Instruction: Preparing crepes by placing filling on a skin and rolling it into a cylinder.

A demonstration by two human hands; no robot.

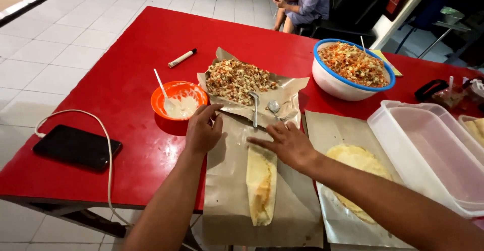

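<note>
- on the brown paper (pixel 227 190), the folded wrap (pixel 261 183) lies lengthwise, running toward the person.
- right hand (pixel 285 144) presses flat and open on its far end, nearer.
- left hand (pixel 203 130), fingers loosely curled, holds nothing, touching the paper's edge beside the orange bowl (pixel 178 100).

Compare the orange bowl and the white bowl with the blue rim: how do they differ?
The orange bowl is small and holds pale batter with a white spoon; the white bowl is much larger and heaped with chopped orange-and-white filling. The orange bowl sits by the left hand; the white bowl stands farther back, right. Both are round and rest on the red table.
</note>
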